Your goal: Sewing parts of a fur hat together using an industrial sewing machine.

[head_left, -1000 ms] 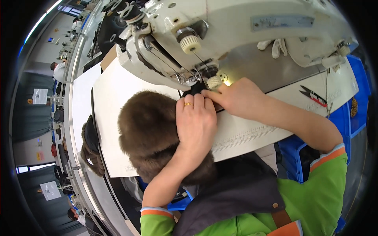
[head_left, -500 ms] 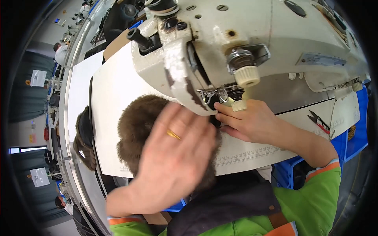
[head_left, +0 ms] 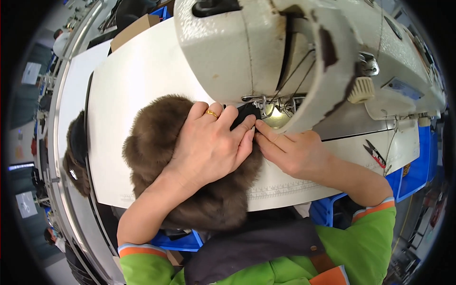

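Observation:
A brown fur piece (head_left: pixel 154 128) with black fabric (head_left: pixel 247 111) attached lies under the head of a white sewing machine (head_left: pixel 223 47). The fabric reaches to the presser foot (head_left: pixel 263 107) beside a lit lamp. My left hand (head_left: pixel 211 142) has its fingers bent over the fur and black fabric, thumb and forefinger close to the foot. My right hand (head_left: pixel 294 152) presses its closed fingers on the fabric edge just right of the left fingertips. What lies beneath both hands is partly hidden.
Red-handled thread snips (head_left: pixel 380 159) lie on the white table (head_left: pixel 114 95) at the right. Another fur-trimmed item (head_left: pixel 76 152) hangs at the left edge. Blue bins (head_left: pixel 413 180) stand beside and below the table. A cardboard piece (head_left: pixel 130 33) lies behind. Co-workers (head_left: pixel 59 42) sit along the far left.
My left hand, blurred over the fur half a second ago, now rests with fingertips at the presser foot. My right hand stays at the fabric. The view has shifted closer to the machine's head.

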`<action>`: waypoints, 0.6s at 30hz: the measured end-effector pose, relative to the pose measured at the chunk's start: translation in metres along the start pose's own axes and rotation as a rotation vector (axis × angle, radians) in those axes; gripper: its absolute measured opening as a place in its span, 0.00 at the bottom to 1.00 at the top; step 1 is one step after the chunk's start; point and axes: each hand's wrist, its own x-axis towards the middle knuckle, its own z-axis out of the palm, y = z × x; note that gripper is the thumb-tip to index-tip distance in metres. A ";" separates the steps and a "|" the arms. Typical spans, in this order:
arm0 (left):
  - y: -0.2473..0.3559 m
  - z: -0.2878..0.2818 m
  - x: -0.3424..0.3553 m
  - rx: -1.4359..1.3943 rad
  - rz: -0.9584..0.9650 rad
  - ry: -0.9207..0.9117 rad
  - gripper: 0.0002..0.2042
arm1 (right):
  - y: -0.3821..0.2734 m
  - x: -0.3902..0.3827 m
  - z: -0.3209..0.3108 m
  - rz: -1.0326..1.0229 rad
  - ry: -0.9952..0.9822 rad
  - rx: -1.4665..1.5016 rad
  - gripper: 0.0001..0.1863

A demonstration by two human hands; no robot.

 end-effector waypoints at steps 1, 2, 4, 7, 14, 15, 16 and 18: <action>0.001 0.002 -0.001 0.011 -0.011 0.015 0.11 | -0.001 0.001 0.001 -0.015 -0.010 0.001 0.17; 0.001 0.004 -0.002 0.008 -0.025 0.022 0.11 | -0.001 0.001 0.002 -0.003 -0.004 0.006 0.17; 0.002 0.008 -0.004 0.007 -0.034 0.071 0.11 | -0.001 0.001 0.005 0.001 -0.005 0.014 0.17; 0.003 0.010 -0.004 0.022 -0.052 0.106 0.10 | 0.000 0.003 0.008 0.017 0.048 0.056 0.17; 0.005 0.010 0.004 0.040 -0.080 0.071 0.10 | 0.005 0.006 0.007 0.077 0.059 0.075 0.10; 0.007 0.008 0.007 0.050 -0.100 0.057 0.09 | 0.007 0.005 0.009 0.078 0.043 0.081 0.09; 0.007 0.008 0.008 0.054 -0.094 0.051 0.09 | 0.008 0.005 0.011 0.078 0.027 0.090 0.09; 0.005 0.009 0.011 0.031 -0.118 0.061 0.09 | 0.011 0.007 0.012 0.074 0.015 0.081 0.09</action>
